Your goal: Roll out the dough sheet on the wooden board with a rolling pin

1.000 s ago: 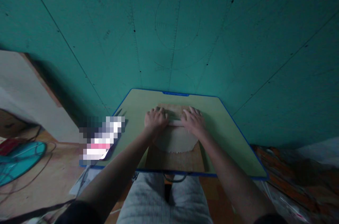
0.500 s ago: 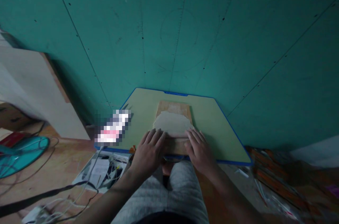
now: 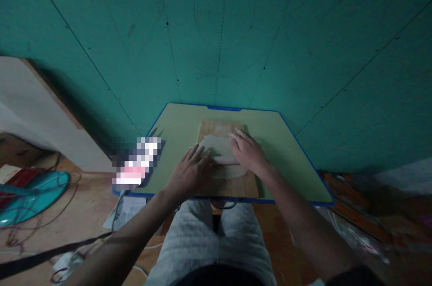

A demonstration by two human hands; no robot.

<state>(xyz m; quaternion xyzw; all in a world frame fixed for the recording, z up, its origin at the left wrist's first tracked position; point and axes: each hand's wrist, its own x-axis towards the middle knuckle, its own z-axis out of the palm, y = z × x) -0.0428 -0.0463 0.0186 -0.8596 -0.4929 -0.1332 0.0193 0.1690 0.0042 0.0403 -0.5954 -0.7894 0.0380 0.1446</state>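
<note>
A flat sheet of pale dough (image 3: 218, 148) lies on a wooden board (image 3: 216, 189). Across it runs a thick rolled ridge, with a thinner flap of dough on the near side. Whether a rolling pin is inside the ridge, I cannot tell. My left hand (image 3: 189, 171) rests at the left end of the ridge, its fingers stretched and slightly apart on the dough. My right hand (image 3: 248, 148) lies over the dough's right edge, fingers extended toward its far side. Both palms face down, and what is directly under them is hidden.
The board sits on a pale green folding table (image 3: 283, 155) with a blue rim, against a green wall (image 3: 216, 43). A blurred-out device (image 3: 137, 162) with a cable lies on the table's left. Cables and a turquoise round object (image 3: 50, 193) are on the floor at left.
My right hand has moved away from me, up the dough's right side. The left hand shifted slightly outward. A dough flap now shows on the near side of the ridge. The view shifted a little.
</note>
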